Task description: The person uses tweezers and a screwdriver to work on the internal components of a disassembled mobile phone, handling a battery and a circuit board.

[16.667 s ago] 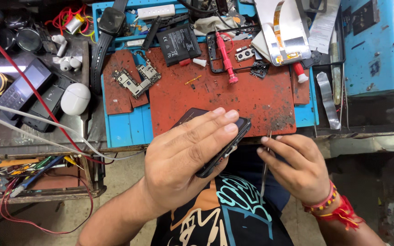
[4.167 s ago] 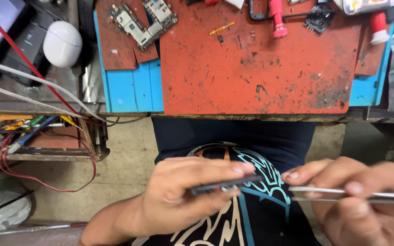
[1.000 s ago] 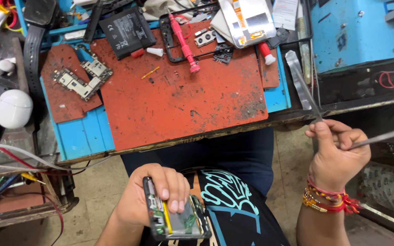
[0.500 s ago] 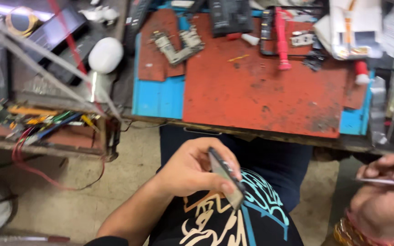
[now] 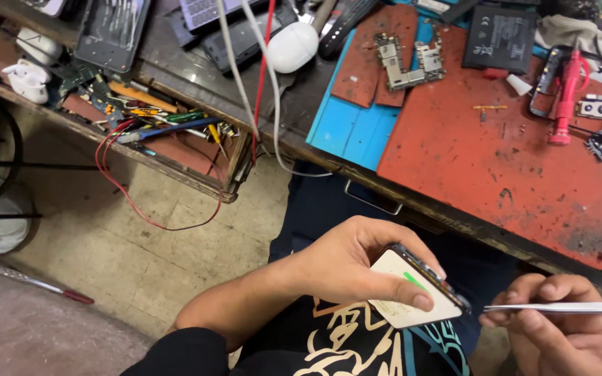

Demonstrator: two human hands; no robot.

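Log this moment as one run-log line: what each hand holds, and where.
left hand: grips opened phone over lap | right hand: holds tweezers, tip beside phone edge | bench: red mat, circuit board

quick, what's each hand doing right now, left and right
Left hand: closed around an opened phone, thumb on its pale face.
Right hand: closed, pinching metal tweezers pointed at the phone's edge.

Even, fairly bright light from above. The bench is sharp; the near hands blur slightly. Soft shadows beneath its edge
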